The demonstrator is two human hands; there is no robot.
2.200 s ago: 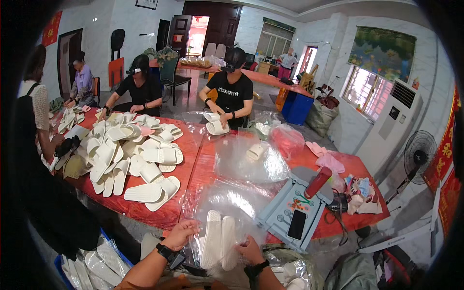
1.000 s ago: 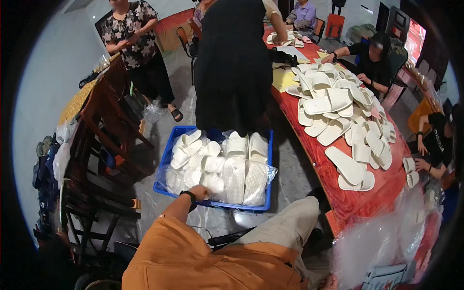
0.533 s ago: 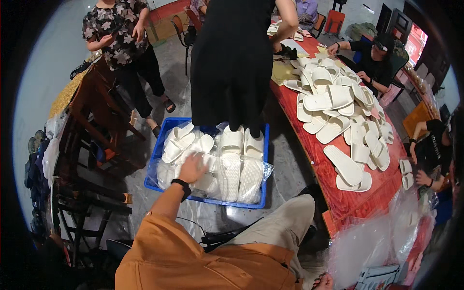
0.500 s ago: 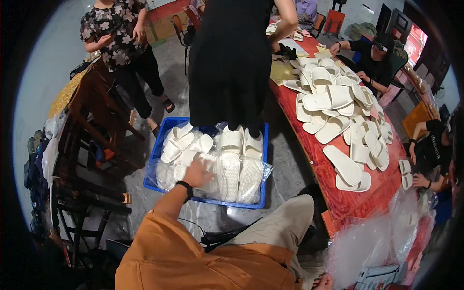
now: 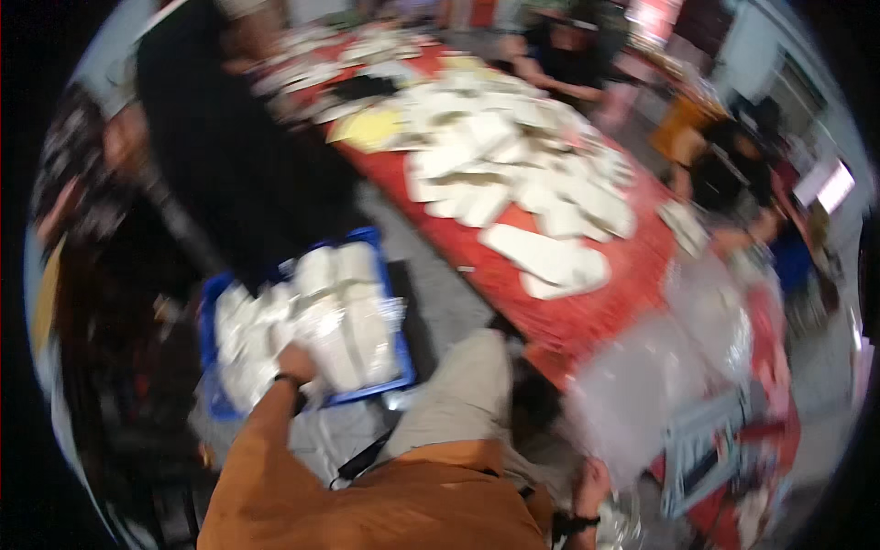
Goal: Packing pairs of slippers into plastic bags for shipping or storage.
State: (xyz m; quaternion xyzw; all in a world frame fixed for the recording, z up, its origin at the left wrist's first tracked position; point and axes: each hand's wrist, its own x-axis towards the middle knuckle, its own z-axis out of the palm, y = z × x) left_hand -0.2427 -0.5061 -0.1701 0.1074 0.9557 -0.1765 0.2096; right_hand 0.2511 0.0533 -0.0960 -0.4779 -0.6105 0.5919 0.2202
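My left hand (image 5: pixel 296 360) is over the near side of a blue plastic crate (image 5: pixel 403 344), against white slippers (image 5: pixel 341 344) in clear plastic bags. Blur smears its fingers, so I cannot make out whether they grip anything. Low in the picture, my right hand (image 5: pixel 591 486) is beside the near edge of a stack of clear plastic bags (image 5: pixel 619 394); its fingers are blurred too, and I cannot tell if it touches them. A large heap of loose white slippers (image 5: pixel 513 156) covers much of the red table (image 5: pixel 477 293), with a few lying apart at its near end.
A person in a long black garment (image 5: pixel 229 137) stands right behind the crate. Two people (image 5: pixel 568 64) sit along the table's far side. A grey-green plastic stand (image 5: pixel 706 449) is at the table's near right corner. Yellow paper (image 5: pixel 368 128) lies farther back.
My view has swung to the right, so the crate now appears farther left. My left hand has drawn to the crate's near side. My right hand has come up further into view near the bags.
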